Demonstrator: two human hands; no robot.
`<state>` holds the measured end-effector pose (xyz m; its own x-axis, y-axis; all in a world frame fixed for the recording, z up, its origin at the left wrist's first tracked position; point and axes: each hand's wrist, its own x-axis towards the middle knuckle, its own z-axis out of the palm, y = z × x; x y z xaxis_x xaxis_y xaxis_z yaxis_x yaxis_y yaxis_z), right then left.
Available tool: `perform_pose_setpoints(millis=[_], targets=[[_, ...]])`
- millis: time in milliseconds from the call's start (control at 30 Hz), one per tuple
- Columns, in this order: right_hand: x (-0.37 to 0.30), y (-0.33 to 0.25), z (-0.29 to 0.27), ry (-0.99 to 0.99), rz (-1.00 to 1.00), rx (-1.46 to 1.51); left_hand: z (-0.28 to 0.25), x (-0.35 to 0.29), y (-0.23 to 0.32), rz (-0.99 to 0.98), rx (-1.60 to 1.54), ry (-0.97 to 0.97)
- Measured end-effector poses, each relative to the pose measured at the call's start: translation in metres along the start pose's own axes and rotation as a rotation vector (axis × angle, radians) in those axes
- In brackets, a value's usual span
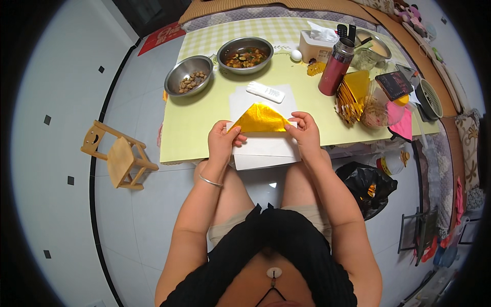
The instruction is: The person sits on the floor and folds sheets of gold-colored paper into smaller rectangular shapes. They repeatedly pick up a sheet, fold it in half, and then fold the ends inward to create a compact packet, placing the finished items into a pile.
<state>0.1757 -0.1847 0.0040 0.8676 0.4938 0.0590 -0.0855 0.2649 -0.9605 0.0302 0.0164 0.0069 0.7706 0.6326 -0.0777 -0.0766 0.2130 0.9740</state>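
Between my two hands is a sheet of gold foil paper (pixel 260 118) folded into a triangle, its peak pointing away from me. My left hand (pixel 223 139) pinches its left corner between thumb and fingers. At the opposite corner, my right hand (pixel 305 134) grips the paper with the thumb on top. Under the foil lies a stack of white paper sheets (pixel 266 157), reaching over the table's near edge. Just beyond the peak, a white oblong block or packet (pixel 265 92) rests on the white paper.
Two steel bowls, one with nuts (pixel 188 75) and one with soup (pixel 245 55), stand at the far left. To the right are a red thermos (pixel 336 67), folded gold papers (pixel 353 97), a tissue box (pixel 313 47) and a phone (pixel 394 85). A wooden chair (pixel 120 155) stands on the floor.
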Motion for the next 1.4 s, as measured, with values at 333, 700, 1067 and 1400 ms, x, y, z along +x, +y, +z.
perform_pose_setpoints(millis=[333, 700, 1067, 1400], targets=[[-0.011, -0.004, 0.008, 0.108, 0.069, 0.121, -0.001, -0.002, -0.009, 0.017, -0.17, 0.144], [-0.018, -0.001, 0.001, 0.101, 0.228, 0.212, -0.003, -0.011, -0.011, 0.045, -0.304, 0.158], [-0.03, -0.005, 0.006, 0.058, -0.035, 0.142, -0.005, -0.018, -0.015, 0.09, -0.323, 0.129], [-0.039, -0.001, 0.001, 0.035, -0.099, 0.118, -0.004, -0.024, -0.011, 0.131, -0.243, 0.144]])
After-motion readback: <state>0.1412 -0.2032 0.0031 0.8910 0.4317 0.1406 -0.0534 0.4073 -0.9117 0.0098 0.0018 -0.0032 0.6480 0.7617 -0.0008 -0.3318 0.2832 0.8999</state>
